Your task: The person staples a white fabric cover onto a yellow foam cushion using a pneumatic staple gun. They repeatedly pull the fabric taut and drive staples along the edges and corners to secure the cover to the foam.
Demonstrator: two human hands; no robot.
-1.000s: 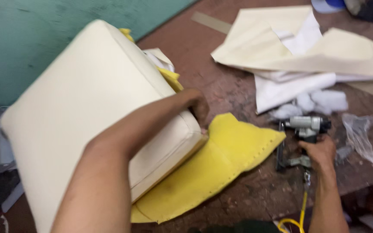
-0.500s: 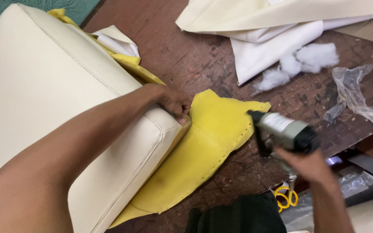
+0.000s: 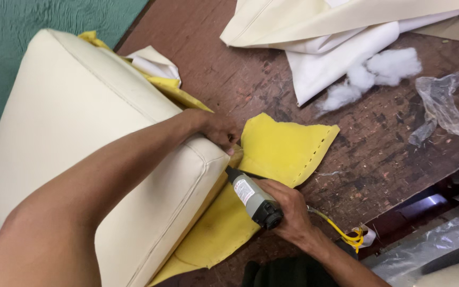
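Note:
A large cream upholstered cushion lies tilted on a worn brown table. Yellow fabric with a stitched edge sticks out from under it. My left hand presses on the cushion's corner, fingers at the seam where the yellow fabric comes out. My right hand grips a grey pneumatic staple gun, its nose pointed at the cushion's edge just below my left hand. A yellow coiled air hose runs from the gun off the table's edge.
Cream fabric pieces are piled at the far right, with tufts of white stuffing beside them. A crumpled clear plastic bag lies at the right. A teal floor shows at the upper left.
My right hand has picked up the staple gun from the right side of the table and brought it left to the cushion's edge. My left hand stays on the cushion corner.

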